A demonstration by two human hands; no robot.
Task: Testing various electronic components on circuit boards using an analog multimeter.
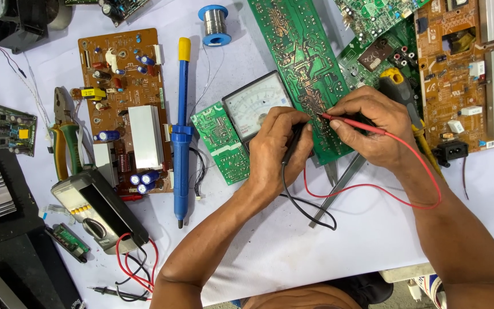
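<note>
Green circuit board (301, 68), lying solder side up and running from the top centre of the frame down to the middle, is being touched by two meter probes on a white-covered worktop (327, 240). The right hand (373, 129), right of centre, has its grip closed on a red probe (353, 123), the tip resting on the board's copper tracks; its red lead (407, 197) loops away toward the lower right. The left hand (278, 146), at centre frame, is closed around a black probe (291, 150) pointed at the same board, with a black lead (304, 212) trailing below the wrist. Just behind the left hand sits an analog multimeter (255, 103) with a white dial face, partly covered by the fingers. A small green board (221, 143) lies just left of the meter. Further left, a blue desoldering pump (182, 126) with a yellow cap lies upright in the frame beside a brown power board (124, 109). A spool of solder wire (214, 24) stands at top centre. Green-handled pliers (64, 137) and a digital multimeter (98, 209) occupy the lower left, and a larger brown board (467, 68) fills the upper right.
</note>
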